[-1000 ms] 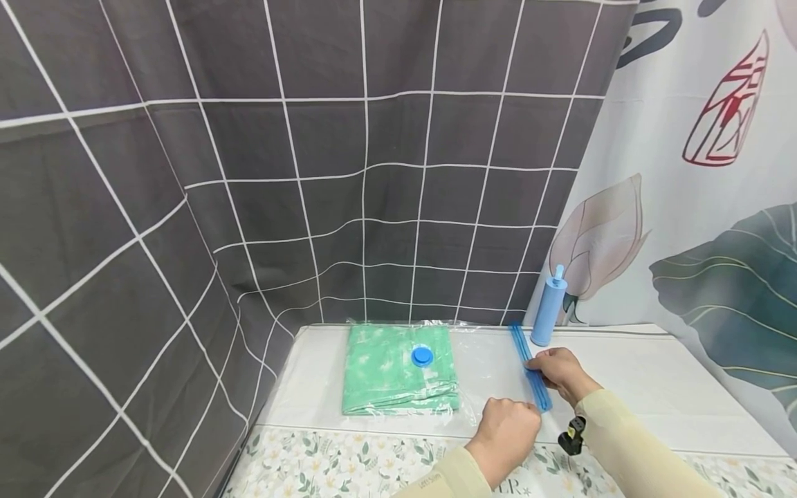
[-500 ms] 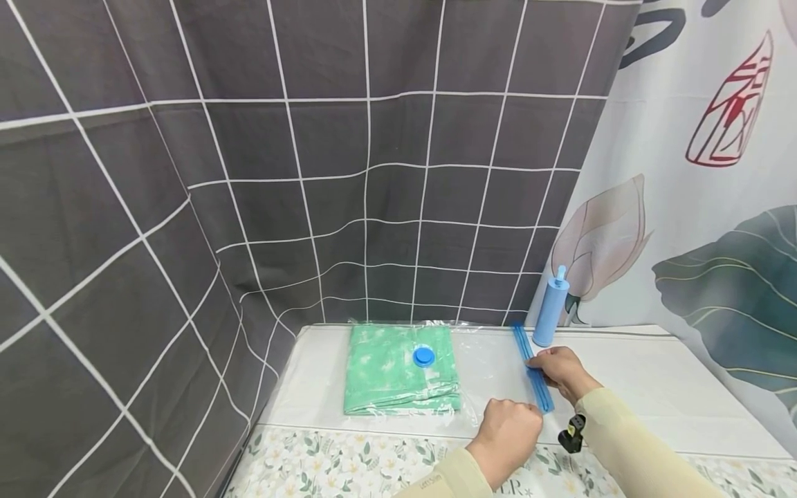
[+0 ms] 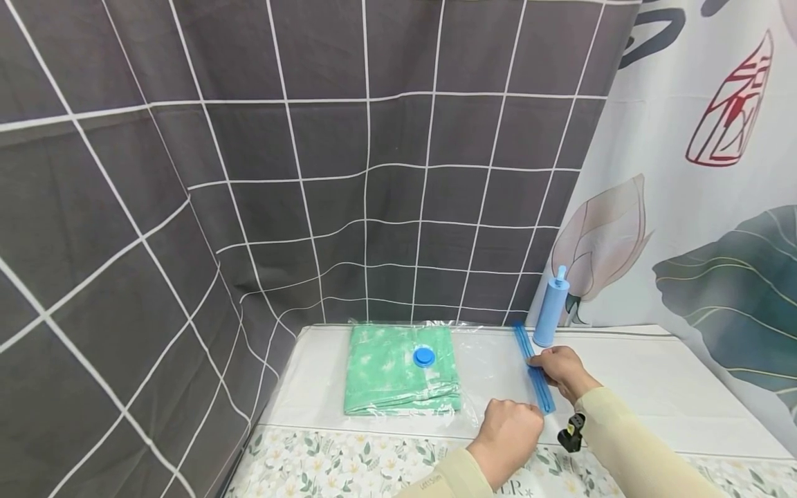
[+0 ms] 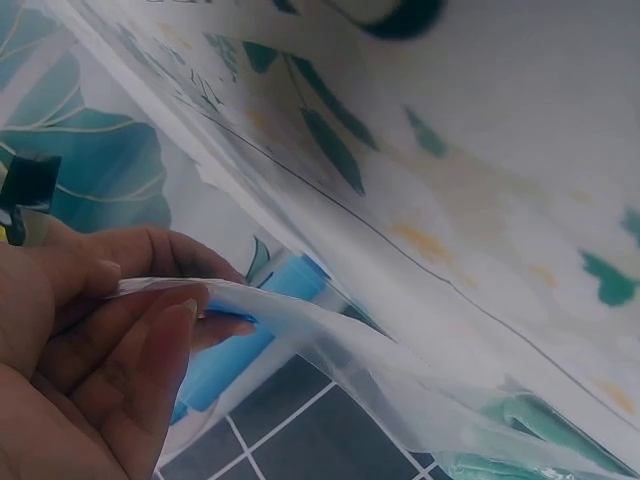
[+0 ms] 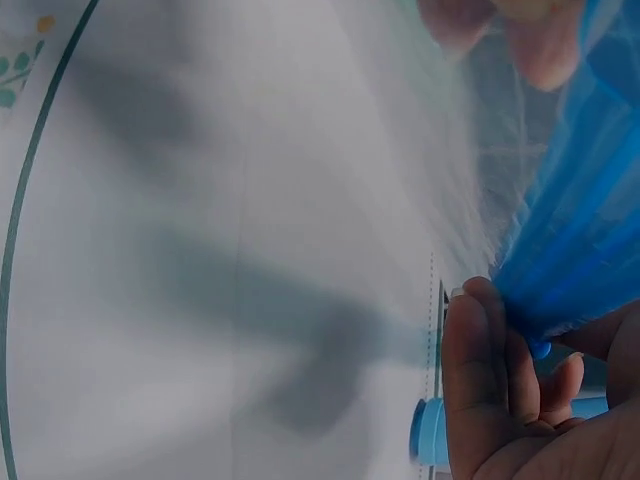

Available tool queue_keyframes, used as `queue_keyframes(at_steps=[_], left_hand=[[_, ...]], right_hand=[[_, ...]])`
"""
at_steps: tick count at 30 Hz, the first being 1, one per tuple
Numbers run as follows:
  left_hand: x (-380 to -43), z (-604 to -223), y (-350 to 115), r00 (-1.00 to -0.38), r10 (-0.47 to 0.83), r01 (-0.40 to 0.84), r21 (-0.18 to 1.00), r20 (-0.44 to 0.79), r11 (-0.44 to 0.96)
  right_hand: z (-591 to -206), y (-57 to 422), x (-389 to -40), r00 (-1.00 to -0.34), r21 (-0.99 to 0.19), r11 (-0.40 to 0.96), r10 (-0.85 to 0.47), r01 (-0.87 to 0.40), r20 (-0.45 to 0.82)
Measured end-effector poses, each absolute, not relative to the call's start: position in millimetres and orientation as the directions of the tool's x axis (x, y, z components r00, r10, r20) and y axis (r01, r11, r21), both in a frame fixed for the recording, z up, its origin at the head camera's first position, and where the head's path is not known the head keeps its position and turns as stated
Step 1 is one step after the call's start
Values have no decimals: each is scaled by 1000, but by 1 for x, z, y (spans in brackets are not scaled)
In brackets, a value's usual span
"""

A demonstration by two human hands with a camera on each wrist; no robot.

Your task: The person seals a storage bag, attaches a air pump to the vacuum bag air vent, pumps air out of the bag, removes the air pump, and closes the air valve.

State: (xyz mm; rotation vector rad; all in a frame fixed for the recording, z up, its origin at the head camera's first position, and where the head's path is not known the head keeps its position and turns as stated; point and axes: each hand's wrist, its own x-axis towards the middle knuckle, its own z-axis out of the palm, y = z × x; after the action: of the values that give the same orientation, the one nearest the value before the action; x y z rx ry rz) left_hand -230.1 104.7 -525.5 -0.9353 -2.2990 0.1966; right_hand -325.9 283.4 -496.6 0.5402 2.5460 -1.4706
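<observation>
1. To work well on the blue strip [image 3: 542, 389], it is best, I judge, to hold the edge of the clear plastic bag [image 3: 488, 366] flat and straight, and to press evenly, without creasing the film.
2. The left hand [image 3: 507, 436] has its fingers curled; it pinches the film beside the strip's near end.
3. The right hand [image 3: 562, 370] pinches the strip around its middle.
4. The bag lies on the table [image 3: 635, 387], with green cloth [image 3: 398, 377] inside; its strip is just beside the blue cylinder [image 3: 551, 312].

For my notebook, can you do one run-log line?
left hand: pinching clear vacuum bag edge | right hand: pinching blue zip seal | green cloth: folded, inside bag | blue pump: standing
</observation>
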Motion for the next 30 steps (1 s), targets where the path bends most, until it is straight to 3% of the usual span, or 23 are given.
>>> queue_keyframes(at_steps=[30], left_hand=[[-231,-526,104,-524,668,563,-373,529,737]], right_hand=[[-500,282,-335,-923,-806,454,234,380,-304]])
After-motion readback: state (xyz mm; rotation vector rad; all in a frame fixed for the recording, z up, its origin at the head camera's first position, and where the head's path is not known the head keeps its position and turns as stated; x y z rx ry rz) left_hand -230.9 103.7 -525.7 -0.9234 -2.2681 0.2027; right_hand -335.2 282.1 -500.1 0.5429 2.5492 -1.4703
